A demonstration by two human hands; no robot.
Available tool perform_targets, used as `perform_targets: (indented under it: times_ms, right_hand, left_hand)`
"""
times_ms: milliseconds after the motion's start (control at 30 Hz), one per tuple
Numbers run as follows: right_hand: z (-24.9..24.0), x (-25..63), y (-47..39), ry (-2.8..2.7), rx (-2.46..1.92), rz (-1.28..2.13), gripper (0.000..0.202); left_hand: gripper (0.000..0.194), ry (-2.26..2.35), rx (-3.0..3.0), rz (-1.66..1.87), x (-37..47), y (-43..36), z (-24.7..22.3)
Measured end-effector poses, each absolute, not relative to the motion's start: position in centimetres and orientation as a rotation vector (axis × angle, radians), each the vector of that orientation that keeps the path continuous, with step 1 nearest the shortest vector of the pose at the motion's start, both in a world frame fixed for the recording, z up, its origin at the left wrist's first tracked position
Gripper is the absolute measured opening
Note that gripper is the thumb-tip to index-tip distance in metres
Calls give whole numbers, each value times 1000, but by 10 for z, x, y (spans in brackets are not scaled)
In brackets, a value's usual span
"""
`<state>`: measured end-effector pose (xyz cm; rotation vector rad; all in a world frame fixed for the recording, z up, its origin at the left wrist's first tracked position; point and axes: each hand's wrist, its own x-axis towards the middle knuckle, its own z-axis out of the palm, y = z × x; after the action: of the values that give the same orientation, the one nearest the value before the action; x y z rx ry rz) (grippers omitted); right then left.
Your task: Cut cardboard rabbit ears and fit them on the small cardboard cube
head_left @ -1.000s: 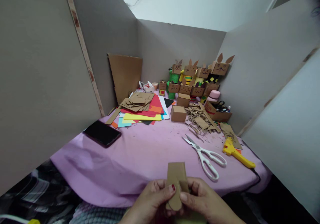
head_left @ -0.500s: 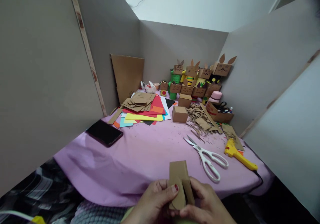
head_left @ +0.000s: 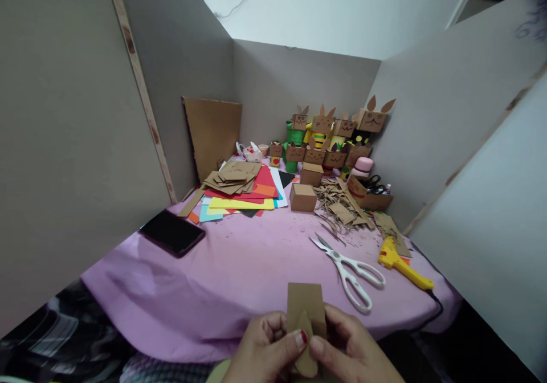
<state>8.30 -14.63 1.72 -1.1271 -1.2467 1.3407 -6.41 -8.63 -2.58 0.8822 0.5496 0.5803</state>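
Here, at the near edge of the purple-covered tabletop (head_left: pixel 239 263), the left hand (head_left: pixel 269 346) and right hand (head_left: pixel 347 340) share a narrow, closed grip on a folded cardboard piece (head_left: pixel 304 299), fingers curled at its sides, both thumbs against the slim rounded cardboard strip (head_left: pixel 307 362) lying on its face.

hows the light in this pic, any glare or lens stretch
All in the head view: soft, dim light with gentle shading in the purple tablecloth; no strong glare on the black screen; side panels lean outward, perhaps wide-angle stretch; the held cardboard lacks fine detail.
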Motion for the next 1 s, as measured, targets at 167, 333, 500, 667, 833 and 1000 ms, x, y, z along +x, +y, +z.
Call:
perform_targets:
  times_ms: [167, 333, 500, 667, 833, 1000]
  right_hand:
    - [14, 81, -145, -1205, -1161, 1327, 33]
    - [11, 81, -146, -1204, -1239, 1253, 39]
    - [12, 80, -147, -1187, -1213, 1289, 38]
    - [2, 83, -145, -1108, -1158, 1332, 34]
    - [-15, 84, -139, -893, -1051, 1483, 31]
    - [-15, 79, -134, -764, -991, 1570, 26]
  left_hand:
    - [32, 625, 1104, 647, -66, -88, -18]
    - [32, 607, 1153, 646, -65, -88, -21]
    - [31, 587, 1090, 610, -64, -85, -30]
    - [32, 536, 971, 535, -63, -83, -42]
    - [29, 562, 833, 508, -60, -82, -50]
    - [25, 483, 677, 409, -59, -85, -36]
